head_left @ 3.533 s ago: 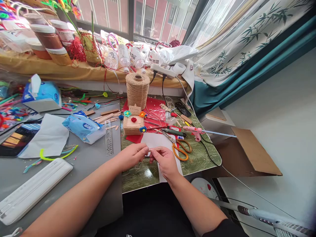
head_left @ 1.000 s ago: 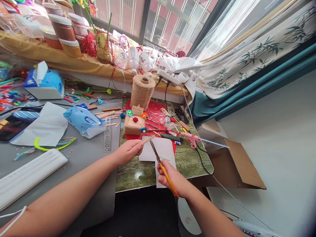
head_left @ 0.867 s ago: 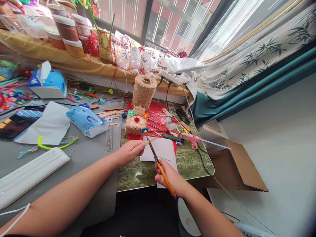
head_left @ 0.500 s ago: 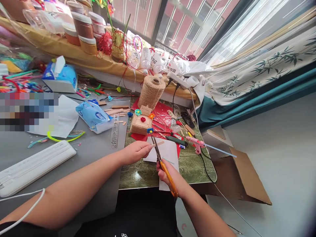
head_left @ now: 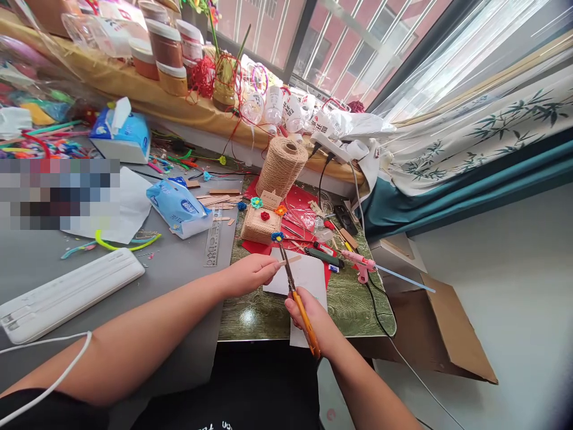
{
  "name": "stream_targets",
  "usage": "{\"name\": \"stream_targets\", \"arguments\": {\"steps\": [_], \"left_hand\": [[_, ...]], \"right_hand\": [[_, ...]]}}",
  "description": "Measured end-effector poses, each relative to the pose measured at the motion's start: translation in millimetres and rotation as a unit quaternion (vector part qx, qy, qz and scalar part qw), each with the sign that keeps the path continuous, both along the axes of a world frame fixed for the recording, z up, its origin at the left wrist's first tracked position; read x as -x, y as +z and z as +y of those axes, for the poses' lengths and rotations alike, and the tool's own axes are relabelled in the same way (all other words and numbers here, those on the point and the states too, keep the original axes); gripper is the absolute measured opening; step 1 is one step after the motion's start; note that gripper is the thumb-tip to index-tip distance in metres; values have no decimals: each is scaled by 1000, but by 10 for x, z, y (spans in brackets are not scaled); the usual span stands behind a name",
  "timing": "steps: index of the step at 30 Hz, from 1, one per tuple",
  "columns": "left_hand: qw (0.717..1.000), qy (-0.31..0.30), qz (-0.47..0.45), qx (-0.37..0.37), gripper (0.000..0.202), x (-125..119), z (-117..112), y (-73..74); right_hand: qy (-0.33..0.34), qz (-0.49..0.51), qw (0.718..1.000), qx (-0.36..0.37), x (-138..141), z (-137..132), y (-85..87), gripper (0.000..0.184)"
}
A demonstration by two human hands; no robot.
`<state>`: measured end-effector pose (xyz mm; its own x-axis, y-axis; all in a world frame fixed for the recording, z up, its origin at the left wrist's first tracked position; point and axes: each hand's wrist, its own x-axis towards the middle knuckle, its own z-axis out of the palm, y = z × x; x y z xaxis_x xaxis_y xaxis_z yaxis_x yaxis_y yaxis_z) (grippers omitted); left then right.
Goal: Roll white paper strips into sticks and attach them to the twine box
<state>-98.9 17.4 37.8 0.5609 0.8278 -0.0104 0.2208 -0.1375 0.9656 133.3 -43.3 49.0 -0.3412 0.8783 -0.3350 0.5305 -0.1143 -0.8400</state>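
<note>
Pinched in my left hand (head_left: 259,273) is a thin flat wooden stick (head_left: 293,260), held level over the white paper (head_left: 308,278). My right hand (head_left: 308,313) grips orange-handled scissors (head_left: 305,319), and their blades cross the stick just beyond my left fingertips. Whether the blades have cut into the wood I cannot tell. Behind the blade tips shows a blue flower with a yellow centre (head_left: 277,237). Just past it sits a twine-wrapped box (head_left: 259,227) with small colourful flowers on and around it.
A large twine spool (head_left: 282,167) stands behind the box. On the right lie a pink glue gun (head_left: 359,263), its cord and a green utility knife (head_left: 323,257). To the left are a clear ruler (head_left: 213,242), a blue wipes pack (head_left: 179,206) and a white power bank-like case (head_left: 71,292).
The view has shifted slightly, so the scene sits a little further right. Both hands keep their holds on the stick and scissors, and the scissor blades look closer together.
</note>
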Motion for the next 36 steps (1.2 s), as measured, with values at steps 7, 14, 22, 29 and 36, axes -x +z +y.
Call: {"name": "stream_targets", "arguments": {"steps": [7, 14, 22, 29, 36], "left_hand": [[1000, -4, 15, 6, 51, 14, 5, 29], [1000, 0, 25, 2, 53, 13, 6, 35], [1000, 4, 15, 4, 51, 12, 11, 5], [1000, 1, 10, 2, 52, 13, 17, -20], [1000, 4, 4, 11, 51, 13, 25, -28]], "right_hand": [[16, -78, 995, -59, 17, 12, 44, 32], [61, -124, 988, -75, 18, 49, 124, 33], [48, -112, 990, -73, 19, 60, 68, 30], [38, -102, 992, -69, 2, 54, 26, 29], [24, -94, 993, -61, -2, 42, 8, 31]]}}
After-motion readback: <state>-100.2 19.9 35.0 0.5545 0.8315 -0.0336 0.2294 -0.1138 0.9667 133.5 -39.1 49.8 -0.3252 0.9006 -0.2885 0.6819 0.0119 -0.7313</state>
